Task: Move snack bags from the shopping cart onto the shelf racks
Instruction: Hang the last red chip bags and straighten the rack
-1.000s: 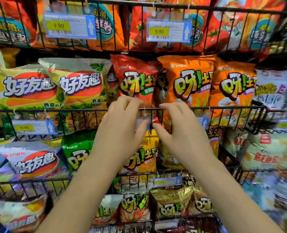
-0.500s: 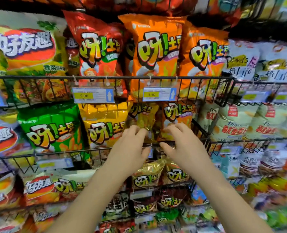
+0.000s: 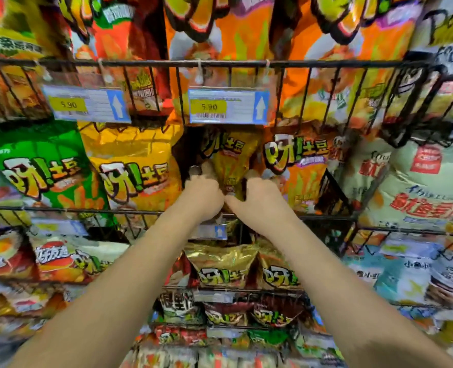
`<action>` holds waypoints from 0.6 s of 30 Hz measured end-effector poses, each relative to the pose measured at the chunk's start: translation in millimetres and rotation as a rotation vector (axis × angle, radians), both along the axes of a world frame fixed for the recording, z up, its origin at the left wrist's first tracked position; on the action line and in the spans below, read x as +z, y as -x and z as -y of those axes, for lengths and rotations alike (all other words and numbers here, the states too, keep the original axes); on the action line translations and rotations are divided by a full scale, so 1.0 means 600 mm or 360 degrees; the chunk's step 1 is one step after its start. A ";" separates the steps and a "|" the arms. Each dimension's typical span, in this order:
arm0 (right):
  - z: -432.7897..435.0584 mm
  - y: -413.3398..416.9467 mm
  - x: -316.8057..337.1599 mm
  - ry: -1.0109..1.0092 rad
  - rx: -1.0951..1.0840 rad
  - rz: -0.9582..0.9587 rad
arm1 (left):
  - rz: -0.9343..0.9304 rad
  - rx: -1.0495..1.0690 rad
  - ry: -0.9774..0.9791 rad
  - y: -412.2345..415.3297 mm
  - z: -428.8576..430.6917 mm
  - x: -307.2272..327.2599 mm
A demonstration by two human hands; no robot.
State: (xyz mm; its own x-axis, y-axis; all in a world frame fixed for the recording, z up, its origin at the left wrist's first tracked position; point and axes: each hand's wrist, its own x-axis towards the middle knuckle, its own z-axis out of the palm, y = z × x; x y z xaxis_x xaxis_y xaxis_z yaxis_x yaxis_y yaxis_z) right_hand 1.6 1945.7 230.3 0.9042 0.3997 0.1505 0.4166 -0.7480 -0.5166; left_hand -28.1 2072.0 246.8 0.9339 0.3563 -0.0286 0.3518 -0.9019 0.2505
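Observation:
A dark yellow snack bag [image 3: 232, 155] stands upright in the middle wire rack [image 3: 60, 210], between a bright yellow bag [image 3: 137, 168] and an orange bag [image 3: 297, 166]. My left hand [image 3: 202, 193] grips its lower left side, fingers curled round the edge. On its lower right side my right hand [image 3: 262, 196] grips it the same way. Both hands reach over the rack's front rail. The bag's bottom is hidden behind my hands. The shopping cart is out of view.
The upper rack [image 3: 220, 64] holds large orange and red bags, with two 5.90 price tags [image 3: 229, 107] hanging from it. A green bag [image 3: 39, 168] sits at the left, pale bags [image 3: 416, 187] at the right. Gold bags [image 3: 220, 266] fill the racks below.
Both hands dropped from the upper rack's rail to the middle rack and closed on the dark yellow bag. The view tilted down and moved closer to the shelves.

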 end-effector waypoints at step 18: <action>-0.076 -0.105 -0.010 0.0247 -0.0307 -0.0339 | 0.0147 0.0274 0.0192 -0.060 -0.034 -0.021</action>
